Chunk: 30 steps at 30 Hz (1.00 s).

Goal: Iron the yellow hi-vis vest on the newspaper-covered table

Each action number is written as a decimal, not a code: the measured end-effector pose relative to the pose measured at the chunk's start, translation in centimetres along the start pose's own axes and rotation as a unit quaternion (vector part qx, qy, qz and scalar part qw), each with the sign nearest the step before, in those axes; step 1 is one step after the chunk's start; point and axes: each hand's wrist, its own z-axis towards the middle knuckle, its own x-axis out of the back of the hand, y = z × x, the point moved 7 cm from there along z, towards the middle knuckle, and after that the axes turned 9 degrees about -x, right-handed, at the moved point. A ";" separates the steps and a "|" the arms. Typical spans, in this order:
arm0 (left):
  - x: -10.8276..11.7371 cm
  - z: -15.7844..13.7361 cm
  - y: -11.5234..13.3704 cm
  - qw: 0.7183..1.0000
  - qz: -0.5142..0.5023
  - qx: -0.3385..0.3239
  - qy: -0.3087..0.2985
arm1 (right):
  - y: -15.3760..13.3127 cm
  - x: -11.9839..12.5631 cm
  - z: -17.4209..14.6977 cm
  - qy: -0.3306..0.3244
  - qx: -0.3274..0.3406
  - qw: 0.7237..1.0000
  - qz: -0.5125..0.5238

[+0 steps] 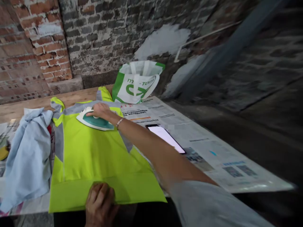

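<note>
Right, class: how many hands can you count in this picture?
2. The right hand grips the iron on the yellow top; the left hand is curled at that top's near edge. No others show.

The shirt (90, 157) is cloth, smooth and mostly matt, with a few soft folds. The iron (100, 123) looks like hard plastic, smooth and a bit shiny. The blue cloth (30, 154) is soft and dull, full of creases. The bag (121, 83) looks like thin, bendy plastic with a smooth face. The newspaper (170, 118) is flat paper, shiny near one corner. The phone (163, 135) has a smooth screen that looks like glass. The table (35, 100) shows dull wood. The wall (94, 31) is rough, bumpy brick, and its pale patch (163, 41) looks smoother. The sleeve (203, 201) is matt cloth.
</note>
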 end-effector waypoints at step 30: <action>-4.8 0.9 3.2 0.995 -0.046 -0.089 -0.018 | 0.7 0.4 -11.2 -0.066 0.118 0.990 -0.047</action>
